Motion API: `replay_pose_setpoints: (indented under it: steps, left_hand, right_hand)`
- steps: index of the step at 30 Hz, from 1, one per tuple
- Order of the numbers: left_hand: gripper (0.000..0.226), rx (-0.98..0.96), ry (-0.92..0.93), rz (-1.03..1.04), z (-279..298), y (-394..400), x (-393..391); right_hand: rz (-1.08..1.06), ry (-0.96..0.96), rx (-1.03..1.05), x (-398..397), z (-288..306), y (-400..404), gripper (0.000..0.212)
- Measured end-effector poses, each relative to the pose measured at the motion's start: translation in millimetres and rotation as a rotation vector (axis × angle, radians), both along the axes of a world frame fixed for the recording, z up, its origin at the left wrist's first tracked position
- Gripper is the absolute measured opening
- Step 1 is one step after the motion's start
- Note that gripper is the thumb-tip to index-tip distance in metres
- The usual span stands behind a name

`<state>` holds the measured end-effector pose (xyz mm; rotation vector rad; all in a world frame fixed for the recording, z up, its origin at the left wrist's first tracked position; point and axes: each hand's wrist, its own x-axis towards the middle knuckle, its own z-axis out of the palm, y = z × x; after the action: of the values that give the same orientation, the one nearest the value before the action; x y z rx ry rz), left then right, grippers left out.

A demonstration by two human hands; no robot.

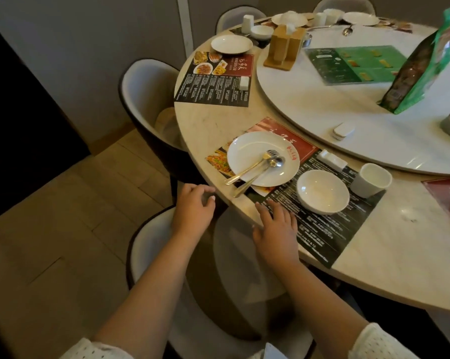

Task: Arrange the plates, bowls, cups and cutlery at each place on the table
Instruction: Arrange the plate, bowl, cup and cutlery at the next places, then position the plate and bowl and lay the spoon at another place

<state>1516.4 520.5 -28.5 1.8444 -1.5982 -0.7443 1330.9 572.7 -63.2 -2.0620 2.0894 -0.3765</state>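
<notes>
Reaching toward the nearest place, I am looking down at a round table (208, 120) from a head camera. My left hand (192, 206) is hovering just off the table's edge, fingers loosely curled and apart, holding nothing. My right hand (277, 229) is lying flat on the near corner of a placemat (335, 234), fingers spread, gripping nothing.

I judge this to be the step of tidying this one place. On the placemat a plate (252, 154) is sitting at the left, overhanging the mat's edge. A fork (250, 167) and a spoon (260, 174) are lying across the plate, handles poking past its near rim toward the table's edge. Right of the plate a bowl (322, 193) is standing, and just beyond it a cup (373, 180). A small white rest (332, 159) is lying behind them.

The next move, I think, is calling for lifting the fork and spoon off the plate and laying them beside it, then squaring the mat.

Counting at this place: one plate, one bowl, one cup, one fork, one spoon. At the next place to the left, a second plate (231, 44) is sitting at the top of its own mat, with a second bowl (261, 31) and an upturned cup (247, 22) beyond. Further settings at the far side are showing too small to count surely. A turntable (309, 99) is filling the table's middle.
</notes>
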Motion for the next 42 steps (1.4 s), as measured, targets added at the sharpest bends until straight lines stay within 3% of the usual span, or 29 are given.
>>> replay_pose_setpoints:
  steps: [5, 19, 31, 42]
  left_hand:
    - [0.016, -0.003, 0.118, -0.053, 3, -22, 53]
    - [0.018, 0.024, 0.287, -0.258, -2, -115, 212]
    - [0.021, 0.049, 0.34, -0.309, 10, -186, 263]
    - [0.02, 0.087, 0.314, -0.478, 26, -358, 259]
  right_hand:
    - [-0.067, -0.121, -0.183, 75, 21, -13, 0.03]
    - [-0.285, -0.336, -0.137, 264, 27, -93, 0.026]
    - [-0.42, -0.395, -0.184, 301, 28, -175, 0.023]
    - [-0.585, -0.429, -0.232, 299, 21, -332, 0.023]
